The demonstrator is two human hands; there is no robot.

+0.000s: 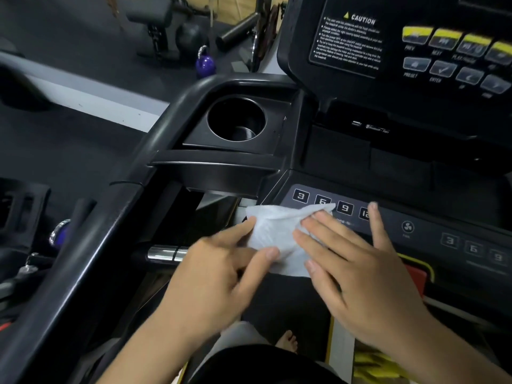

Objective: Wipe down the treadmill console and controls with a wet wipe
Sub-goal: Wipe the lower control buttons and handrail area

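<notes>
Wet wipe point(277, 234) is at the left end of the lower key strip point(426, 230), right up against the 3-6-9-12 number keys point(345, 207), with its near part hanging off the console's front edge. Our left hand point(219, 275) has the near-left edge pinched, thumb and index finger closed on the sheet. The other fingers look tucked under, as far as we can tell. Our right hand point(363, 267) lies flat on the wipe's right side, fingers straight and fanned apart, the outermost one reaching up beside the 12 key. It's pressing the sheet down, not gripping it.

Progress-wise, we'd say we're pretty much at the start. The wipe looks half bunched, like we're spreading it out for a pass along that strip. No wet streaks or sheen show up anywhere, so we honestly can't tell which bits have been done.

What looks left, going by where the wipe is:
- fan button point(407, 227) and the second set of number keys point(473, 248) further right
- upper panel point(448, 59) with the yellow and grey buttons, plus the caution label point(350, 42)
- maybe the cup holder point(249, 106) too, if we're counting that as console

So most of the job is probably ahead of us.
</notes>
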